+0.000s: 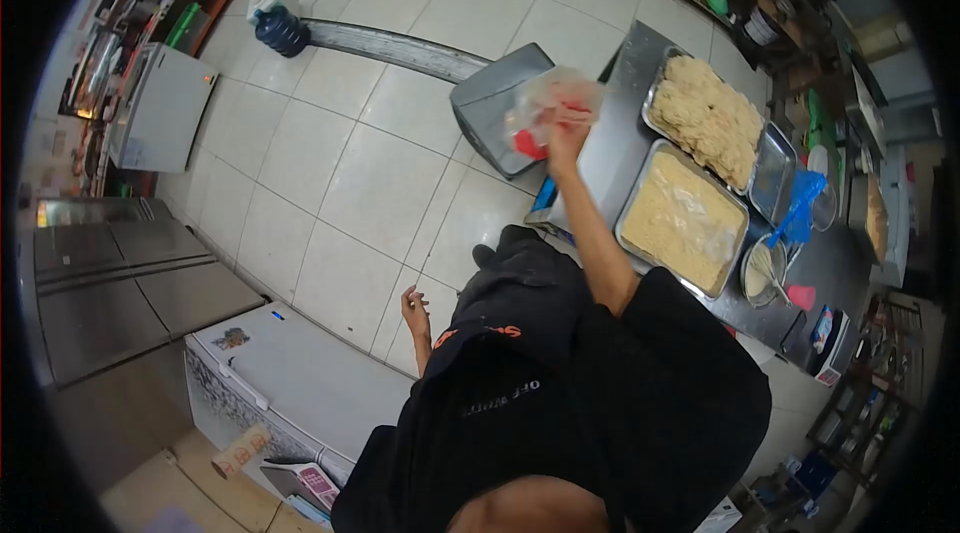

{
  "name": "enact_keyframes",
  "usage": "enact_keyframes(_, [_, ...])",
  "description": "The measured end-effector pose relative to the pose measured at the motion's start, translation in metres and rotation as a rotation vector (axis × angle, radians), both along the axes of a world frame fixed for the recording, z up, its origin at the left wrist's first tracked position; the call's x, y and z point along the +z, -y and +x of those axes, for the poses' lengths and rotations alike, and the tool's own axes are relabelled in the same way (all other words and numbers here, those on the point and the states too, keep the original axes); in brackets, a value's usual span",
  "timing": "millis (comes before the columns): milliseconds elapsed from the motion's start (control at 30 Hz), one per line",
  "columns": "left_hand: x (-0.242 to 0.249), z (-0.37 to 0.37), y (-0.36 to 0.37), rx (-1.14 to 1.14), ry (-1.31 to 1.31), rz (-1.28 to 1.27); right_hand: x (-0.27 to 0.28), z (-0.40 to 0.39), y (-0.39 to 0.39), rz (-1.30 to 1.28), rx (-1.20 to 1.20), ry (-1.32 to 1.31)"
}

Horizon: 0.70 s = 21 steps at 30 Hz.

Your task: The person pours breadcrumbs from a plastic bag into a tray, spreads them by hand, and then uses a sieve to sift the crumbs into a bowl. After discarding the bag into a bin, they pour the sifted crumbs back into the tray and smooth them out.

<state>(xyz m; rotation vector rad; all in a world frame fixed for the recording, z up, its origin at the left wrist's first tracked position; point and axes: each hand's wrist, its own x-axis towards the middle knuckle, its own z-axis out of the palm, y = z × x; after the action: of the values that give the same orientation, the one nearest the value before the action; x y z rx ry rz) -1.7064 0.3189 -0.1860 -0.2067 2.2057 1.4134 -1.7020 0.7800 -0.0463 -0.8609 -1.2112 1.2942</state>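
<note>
My right hand (567, 140) is closed on a crumpled clear plastic bag (556, 98) with red patches. It is stretched forward over the near side of a grey bin (500, 103), beside the steel table. My left hand (415, 311) hangs low at my side above the tiled floor, fingers loosely curled and apart, holding nothing that I can see. To the right of the bag, a metal tray of breaded pieces (705, 118) stands on the table. Nearer to me is a tray of pale yellow crumbs (680, 218) with a clear plastic sheet or bag on it.
On the steel table (625, 98) are a bowl with a whisk (763, 270), a blue plastic bag (802, 208), an empty metal tray (773, 173) and a scale (828, 363). A white chest freezer (290, 363) stands at left. A blue water jug (282, 30) sits farther off.
</note>
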Motion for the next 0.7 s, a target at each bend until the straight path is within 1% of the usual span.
enact_keyframes(33, [-0.002, -0.010, 0.005, 0.030, 0.002, 0.022, 0.016, -0.023, 0.032, -0.283, 0.159, -0.133])
enact_keyframes(67, [-0.016, -0.019, 0.017, 0.032, -0.009, 0.050, -0.019, -0.055, 0.045, -0.324, 0.130, -0.148])
enact_keyframes(133, [-0.034, -0.030, 0.035, 0.064, 0.058, 0.042, -0.029, -0.095, 0.078, -0.457, 0.215, -0.087])
enact_keyframes(233, [-0.060, -0.050, 0.051, 0.094, 0.168, 0.033, -0.030, -0.135, 0.096, -0.515, 0.330, -0.064])
enact_keyframes(300, [-0.075, -0.063, 0.057, 0.093, 0.213, 0.045, -0.038, -0.152, 0.096, -0.582, 0.303, -0.109])
enact_keyframes(333, [-0.086, -0.075, 0.060, 0.089, 0.284, 0.048, -0.044, -0.163, 0.095, -0.619, 0.294, -0.134])
enact_keyframes(367, [-0.099, -0.084, 0.065, 0.057, 0.270, 0.083, -0.052, -0.172, 0.094, -0.646, 0.313, -0.123])
enact_keyframes(433, [-0.140, -0.106, 0.081, -0.019, 0.238, 0.145, -0.068, -0.187, 0.087, -0.704, 0.342, -0.111])
enact_keyframes(467, [-0.174, -0.110, 0.091, 0.039, 0.286, 0.208, -0.079, -0.194, 0.081, -0.761, 0.408, -0.080])
enact_keyframes(500, [-0.176, -0.126, 0.089, 0.004, 0.308, 0.210, -0.094, -0.202, 0.073, -0.814, 0.470, -0.060])
enact_keyframes(533, [-0.167, -0.143, 0.083, -0.028, 0.335, 0.192, -0.109, -0.211, 0.068, -0.871, 0.527, -0.048])
enact_keyframes(633, [-0.124, -0.204, 0.060, -0.138, 0.442, 0.108, -0.154, -0.229, 0.042, -0.961, 0.681, 0.235])
enact_keyframes(700, [-0.099, -0.250, 0.044, -0.192, 0.497, 0.061, -0.224, -0.245, 0.034, -0.667, 0.654, 0.496])
